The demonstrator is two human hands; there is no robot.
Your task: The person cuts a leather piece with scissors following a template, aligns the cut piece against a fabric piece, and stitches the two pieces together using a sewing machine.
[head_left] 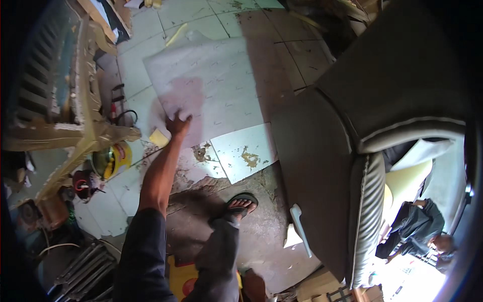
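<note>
A thin pale grey sheet with small scattered marks lies over the floor tiles ahead of me. My left hand reaches to the near left edge of this sheet, fingers spread and thumb to the right. It seems to touch the edge; I cannot make out whether any of the sheet is pinched. A shadow falls across the sheet just beyond the hand. Close to the wrist, a small yellow block rests on the floor. My right hand is out of the picture.
Dark upholstered furniture with pleated trim fills the right side. At left stands a carved frame, a yellow tin beside its leg. A pale blue curved strip leans on the upholstery. Another person sits at lower right.
</note>
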